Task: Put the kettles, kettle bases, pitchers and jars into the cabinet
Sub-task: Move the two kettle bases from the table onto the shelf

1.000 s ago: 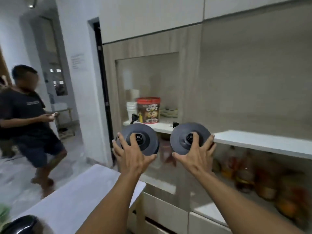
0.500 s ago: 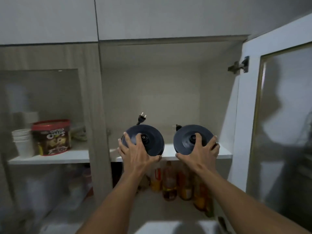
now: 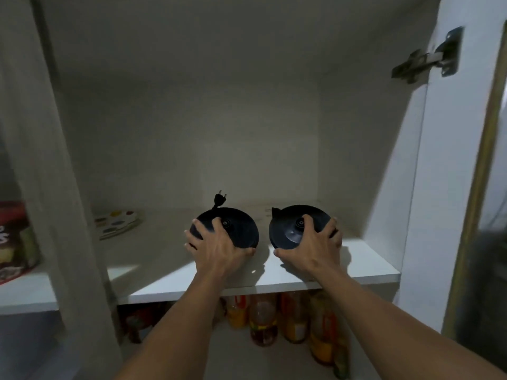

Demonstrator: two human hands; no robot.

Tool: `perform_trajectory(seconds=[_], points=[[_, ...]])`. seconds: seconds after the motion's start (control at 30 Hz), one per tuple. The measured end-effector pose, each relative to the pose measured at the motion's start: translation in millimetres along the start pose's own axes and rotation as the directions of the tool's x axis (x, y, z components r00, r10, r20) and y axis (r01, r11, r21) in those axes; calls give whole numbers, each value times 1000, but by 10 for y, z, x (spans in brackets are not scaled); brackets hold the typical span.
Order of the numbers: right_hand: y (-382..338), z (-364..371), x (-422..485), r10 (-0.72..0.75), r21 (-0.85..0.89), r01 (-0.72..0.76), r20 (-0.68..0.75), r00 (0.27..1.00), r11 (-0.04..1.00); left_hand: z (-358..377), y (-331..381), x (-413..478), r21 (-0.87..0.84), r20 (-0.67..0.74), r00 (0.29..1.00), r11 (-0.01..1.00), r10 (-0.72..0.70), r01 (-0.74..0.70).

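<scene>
1. While both round black kettle bases, left kettle base (image 3: 233, 231) and right kettle base (image 3: 290, 229), sit over the cabinet shelf (image 3: 367, 261), neither is released.
2. Left hand (image 3: 216, 248) and right hand (image 3: 315, 248) each grip one.
3. Kettles, pitchers, jars: none visible inside; bottles (image 3: 263, 319) at 6 o'clock below.

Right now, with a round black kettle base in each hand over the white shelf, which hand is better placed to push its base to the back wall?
Right, marginally. The right hand holds its round black kettle base with bare white shelf behind; the left base has an upright plug at its rear.
</scene>
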State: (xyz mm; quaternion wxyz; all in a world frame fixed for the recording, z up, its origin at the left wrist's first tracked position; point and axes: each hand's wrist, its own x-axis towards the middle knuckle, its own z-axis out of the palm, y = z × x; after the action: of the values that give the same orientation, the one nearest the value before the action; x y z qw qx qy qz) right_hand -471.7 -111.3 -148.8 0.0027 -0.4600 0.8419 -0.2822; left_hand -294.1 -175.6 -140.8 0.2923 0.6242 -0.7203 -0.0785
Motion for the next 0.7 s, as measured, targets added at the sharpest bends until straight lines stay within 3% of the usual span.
perform_trajectory(seconds=[0.3, 0.43, 0.7], points=[[-235, 544, 922, 97, -96, -92, 42, 994, 991, 542, -161, 1086, -4, 181, 982, 999, -44, 46], [-240, 656, 1149, 165, -95, -148, 198, 966, 984, 725, -164, 1318, 22, 292, 947, 991, -134, 133], [-215, 663, 1118, 152, -60, -143, 194, 969, 988, 762, -180, 1263, -50, 288, 950, 989, -122, 142]])
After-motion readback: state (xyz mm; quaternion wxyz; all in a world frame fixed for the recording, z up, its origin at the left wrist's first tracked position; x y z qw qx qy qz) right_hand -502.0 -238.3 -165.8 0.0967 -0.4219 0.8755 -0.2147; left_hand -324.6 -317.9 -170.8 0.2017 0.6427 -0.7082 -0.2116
